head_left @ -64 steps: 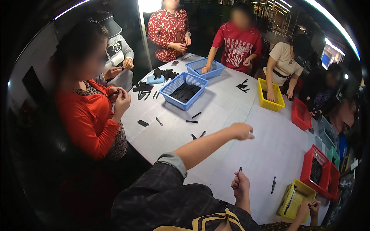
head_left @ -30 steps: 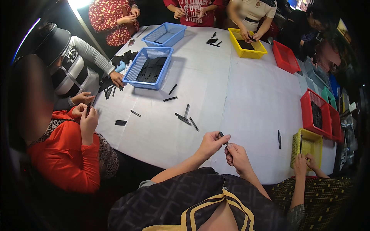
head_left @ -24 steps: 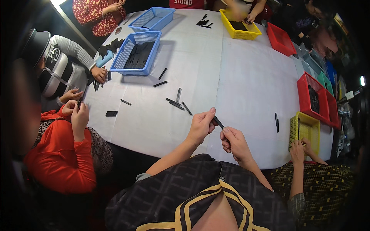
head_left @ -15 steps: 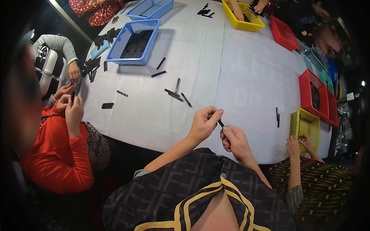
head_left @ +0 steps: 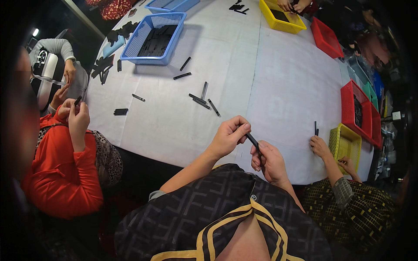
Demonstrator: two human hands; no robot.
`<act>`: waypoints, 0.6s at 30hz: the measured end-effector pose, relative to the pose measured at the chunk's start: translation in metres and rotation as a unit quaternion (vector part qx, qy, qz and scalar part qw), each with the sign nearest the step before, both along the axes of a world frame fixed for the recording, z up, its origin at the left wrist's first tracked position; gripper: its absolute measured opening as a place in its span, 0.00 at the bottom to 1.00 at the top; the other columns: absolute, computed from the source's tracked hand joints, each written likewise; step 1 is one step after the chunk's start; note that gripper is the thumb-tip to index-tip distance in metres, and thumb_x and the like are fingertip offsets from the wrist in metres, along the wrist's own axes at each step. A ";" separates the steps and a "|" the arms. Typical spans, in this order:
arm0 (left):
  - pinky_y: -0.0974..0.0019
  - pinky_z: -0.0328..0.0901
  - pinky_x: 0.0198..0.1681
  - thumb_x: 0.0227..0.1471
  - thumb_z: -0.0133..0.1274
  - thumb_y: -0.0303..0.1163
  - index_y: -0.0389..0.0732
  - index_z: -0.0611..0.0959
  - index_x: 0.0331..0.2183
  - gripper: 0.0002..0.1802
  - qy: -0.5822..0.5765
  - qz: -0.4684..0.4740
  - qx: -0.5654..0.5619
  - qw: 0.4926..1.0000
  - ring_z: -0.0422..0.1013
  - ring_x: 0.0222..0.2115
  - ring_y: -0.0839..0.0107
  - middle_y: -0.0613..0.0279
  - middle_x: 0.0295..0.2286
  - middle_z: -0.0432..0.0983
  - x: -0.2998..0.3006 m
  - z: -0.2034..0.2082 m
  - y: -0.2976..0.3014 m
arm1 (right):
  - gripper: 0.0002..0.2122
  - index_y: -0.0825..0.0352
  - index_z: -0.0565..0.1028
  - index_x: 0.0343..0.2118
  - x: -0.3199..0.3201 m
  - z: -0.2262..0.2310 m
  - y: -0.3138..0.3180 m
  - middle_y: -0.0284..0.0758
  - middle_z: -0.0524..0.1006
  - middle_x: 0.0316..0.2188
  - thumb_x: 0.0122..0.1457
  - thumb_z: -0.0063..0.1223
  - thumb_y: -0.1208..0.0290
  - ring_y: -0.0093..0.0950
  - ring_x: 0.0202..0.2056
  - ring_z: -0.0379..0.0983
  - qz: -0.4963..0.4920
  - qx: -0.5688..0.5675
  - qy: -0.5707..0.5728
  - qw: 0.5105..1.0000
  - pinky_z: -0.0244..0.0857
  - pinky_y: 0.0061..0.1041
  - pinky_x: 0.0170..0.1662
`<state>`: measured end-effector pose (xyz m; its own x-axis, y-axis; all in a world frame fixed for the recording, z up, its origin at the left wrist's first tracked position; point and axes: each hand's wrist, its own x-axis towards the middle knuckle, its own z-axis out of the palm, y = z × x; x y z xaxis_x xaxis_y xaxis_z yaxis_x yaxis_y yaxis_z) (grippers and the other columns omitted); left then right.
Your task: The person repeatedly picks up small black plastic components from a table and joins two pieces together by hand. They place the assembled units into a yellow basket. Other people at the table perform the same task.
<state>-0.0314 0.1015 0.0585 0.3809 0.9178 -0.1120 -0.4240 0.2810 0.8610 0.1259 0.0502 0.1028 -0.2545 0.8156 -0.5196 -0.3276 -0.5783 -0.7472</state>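
Note:
A slim black stick [head_left: 252, 140] slants between my two hands, over the near edge of the white table. My left hand [head_left: 229, 136] pinches its upper end between thumb and fingers. Lower down, my right hand [head_left: 269, 160] has its fingers curled round the other end, which is partly hidden. Beyond my hands lie loose black sticks of the same sort: one with a pale end [head_left: 214, 107], and a crossed pair [head_left: 200, 101] beside it. I cannot make out what the sticks are for certain.
A blue basket [head_left: 126, 56] of black pieces stands at the far left. Toward the right are a yellow basket [head_left: 333, 145] and a red basket [head_left: 347, 106]. Co-workers sit at both sides; one's hand [head_left: 320, 146] reaches toward black sticks [head_left: 316, 128].
More of the stick now shows between my hands, which sit slightly farther apart. At right, a co-worker's hand has moved from the yellow basket to the loose sticks.

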 end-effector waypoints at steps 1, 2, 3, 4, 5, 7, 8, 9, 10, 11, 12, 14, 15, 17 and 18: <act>0.79 0.55 0.20 0.54 0.49 0.32 0.37 0.72 0.27 0.09 -0.004 0.003 0.005 1.000 0.60 0.18 0.85 0.71 0.18 0.65 0.000 -0.001 0.000 | 0.13 0.69 0.67 0.27 0.001 -0.002 0.000 0.28 0.61 0.12 0.62 0.38 0.64 0.17 0.13 0.55 0.010 0.007 -0.010 1.000 0.50 0.16 0.17; 0.79 0.55 0.20 0.54 0.49 0.31 0.37 0.72 0.27 0.08 -0.008 0.005 0.010 1.000 0.60 0.18 0.85 0.71 0.18 0.65 0.001 -0.001 0.000 | 0.13 0.69 0.67 0.27 0.002 -0.004 0.000 0.28 0.61 0.12 0.62 0.38 0.65 0.17 0.14 0.56 0.020 0.015 -0.021 0.999 0.51 0.16 0.17; 0.79 0.55 0.21 0.53 0.49 0.31 0.37 0.72 0.28 0.08 0.021 0.010 0.028 0.999 0.60 0.18 0.85 0.71 0.19 0.65 0.004 0.000 -0.003 | 0.13 0.69 0.67 0.27 0.003 -0.005 0.000 0.28 0.62 0.12 0.62 0.37 0.65 0.16 0.14 0.57 0.030 0.022 -0.031 0.999 0.51 0.15 0.17; 0.79 0.56 0.21 0.53 0.50 0.31 0.37 0.72 0.28 0.08 0.048 0.014 0.045 0.998 0.60 0.18 0.85 0.71 0.19 0.65 0.008 0.004 -0.008 | 0.13 0.69 0.67 0.27 0.001 -0.006 -0.001 0.28 0.62 0.12 0.62 0.37 0.65 0.16 0.14 0.57 0.024 0.021 -0.039 0.999 0.51 0.16 0.17; 0.79 0.56 0.21 0.53 0.50 0.30 0.37 0.71 0.28 0.07 0.075 0.018 0.061 0.995 0.60 0.19 0.85 0.70 0.19 0.65 0.013 0.005 -0.011 | 0.13 0.69 0.67 0.26 -0.001 -0.007 -0.001 0.28 0.61 0.12 0.62 0.37 0.65 0.16 0.14 0.56 0.017 0.020 -0.048 0.999 0.51 0.16 0.17; 0.79 0.56 0.21 0.52 0.50 0.29 0.37 0.71 0.29 0.07 0.092 0.041 0.069 0.992 0.59 0.19 0.86 0.71 0.19 0.65 0.018 -0.007 -0.011 | 0.13 0.69 0.67 0.26 -0.001 -0.010 -0.002 0.28 0.61 0.12 0.62 0.38 0.65 0.17 0.13 0.55 0.010 0.018 -0.059 0.998 0.51 0.16 0.17; 0.79 0.56 0.21 0.53 0.48 0.30 0.36 0.71 0.29 0.07 0.101 0.056 0.076 0.990 0.59 0.18 0.86 0.71 0.18 0.64 0.020 -0.010 -0.009 | 0.13 0.68 0.66 0.26 -0.001 -0.013 -0.002 0.28 0.61 0.12 0.62 0.38 0.64 0.17 0.13 0.55 0.009 0.018 -0.062 0.998 0.51 0.16 0.17; 0.79 0.55 0.21 0.53 0.47 0.30 0.36 0.71 0.30 0.07 0.110 0.071 0.082 0.988 0.59 0.18 0.86 0.71 0.17 0.64 0.020 -0.011 -0.008 | 0.13 0.68 0.66 0.26 0.000 -0.014 -0.001 0.28 0.60 0.12 0.62 0.39 0.64 0.17 0.12 0.54 0.008 0.017 -0.066 0.998 0.51 0.16 0.17; 0.79 0.55 0.20 0.55 0.45 0.32 0.36 0.72 0.31 0.08 0.104 0.066 0.052 0.991 0.59 0.17 0.85 0.71 0.16 0.63 0.020 -0.012 -0.005 | 0.13 0.68 0.66 0.25 0.000 -0.014 -0.001 0.28 0.60 0.12 0.62 0.39 0.64 0.17 0.12 0.54 0.013 0.018 -0.061 0.998 0.51 0.16 0.17; 0.79 0.54 0.19 0.56 0.43 0.33 0.36 0.72 0.32 0.09 0.098 0.060 0.022 0.993 0.58 0.16 0.85 0.71 0.15 0.63 0.019 -0.013 -0.002 | 0.13 0.68 0.66 0.25 0.000 -0.014 0.000 0.27 0.60 0.12 0.62 0.38 0.64 0.17 0.13 0.54 0.019 0.019 -0.056 0.998 0.50 0.16 0.17; 0.79 0.53 0.18 0.57 0.41 0.34 0.37 0.72 0.34 0.11 0.091 0.055 -0.008 0.994 0.57 0.14 0.84 0.71 0.14 0.62 0.018 -0.014 -0.001 | 0.13 0.68 0.66 0.25 0.000 -0.014 0.000 0.27 0.60 0.11 0.62 0.38 0.64 0.17 0.13 0.54 0.024 0.020 -0.051 0.998 0.50 0.16 0.17; 0.78 0.53 0.17 0.58 0.38 0.35 0.36 0.73 0.34 0.13 0.062 0.082 -0.050 0.993 0.57 0.14 0.83 0.71 0.13 0.61 0.016 -0.011 0.001 | 0.13 0.68 0.66 0.24 0.000 -0.012 0.001 0.27 0.60 0.12 0.62 0.38 0.64 0.16 0.13 0.54 0.031 0.044 -0.104 0.993 0.51 0.16 0.17; 0.77 0.53 0.17 0.59 0.36 0.35 0.35 0.73 0.34 0.14 0.047 0.095 -0.071 0.992 0.57 0.13 0.83 0.72 0.12 0.60 0.015 -0.010 0.001 | 0.13 0.68 0.65 0.24 0.001 -0.011 0.001 0.27 0.60 0.12 0.62 0.38 0.65 0.16 0.13 0.54 0.034 0.056 -0.131 0.989 0.51 0.16 0.17; 0.77 0.51 0.16 0.60 0.35 0.38 0.36 0.72 0.36 0.16 0.004 0.124 -0.069 0.990 0.54 0.12 0.82 0.71 0.12 0.59 0.006 -0.018 0.007 | 0.12 0.68 0.66 0.24 0.004 -0.006 -0.002 0.27 0.61 0.12 0.61 0.39 0.66 0.15 0.14 0.55 0.030 0.103 -0.219 0.970 0.51 0.15 0.17; 0.77 0.50 0.16 0.60 0.35 0.39 0.36 0.72 0.37 0.17 0.014 0.113 -0.067 0.991 0.54 0.12 0.82 0.70 0.12 0.59 0.003 -0.016 0.007 | 0.12 0.68 0.66 0.24 0.005 -0.005 -0.002 0.27 0.61 0.12 0.61 0.40 0.67 0.15 0.14 0.56 0.028 0.126 -0.263 0.956 0.51 0.15 0.17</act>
<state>-0.0286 0.1081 0.0423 0.1624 0.9557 -0.2456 -0.4659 0.2937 0.8347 0.1314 0.0482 0.0976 -0.0597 0.9245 -0.3764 0.1579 -0.3636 -0.9181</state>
